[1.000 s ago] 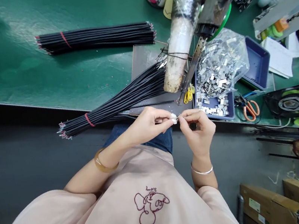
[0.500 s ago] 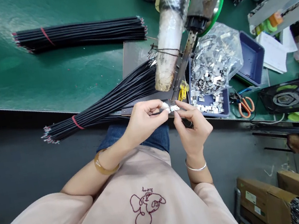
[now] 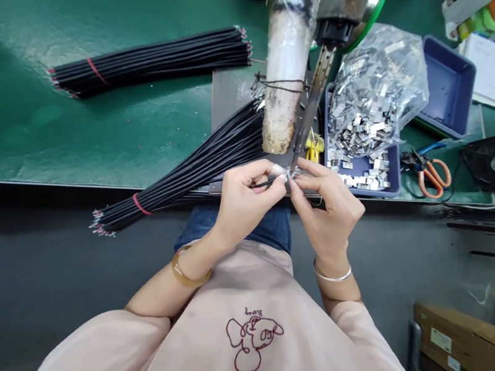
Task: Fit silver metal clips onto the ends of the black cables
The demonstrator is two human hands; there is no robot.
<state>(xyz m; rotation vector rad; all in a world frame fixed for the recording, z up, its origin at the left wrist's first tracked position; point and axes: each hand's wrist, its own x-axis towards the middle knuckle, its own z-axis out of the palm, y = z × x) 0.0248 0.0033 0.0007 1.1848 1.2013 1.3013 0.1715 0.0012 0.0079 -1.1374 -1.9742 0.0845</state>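
My left hand point(image 3: 250, 201) is closed in a pinch on a thin black cable point(image 3: 265, 183), with white wrapping on a fingertip. My right hand point(image 3: 328, 204) pinches a small silver metal connector point(image 3: 291, 173) against the cable's end. The hands nearly meet, and the fingers hide most of the joint. Just above them, the tip of a mounted soldering iron point(image 3: 311, 109) points down at the connector; whether it touches is hard to see. Beside my left hand lies a red-banded bundle of black cables point(image 3: 189, 173).
A wrapped white tube point(image 3: 279, 74) hangs beside the iron. To the right are a blue tray point(image 3: 391, 188) of metal connectors, a plastic bag point(image 3: 394, 74) of more, and orange-handled pliers point(image 3: 434, 178). Another cable bundle point(image 3: 153, 62) lies farther back on the green bench point(image 3: 24, 139).
The connector, plainly visible between the fingers before, is now mostly covered at the iron's tip. My hands have drawn closer together, and the whole view has shifted slightly.
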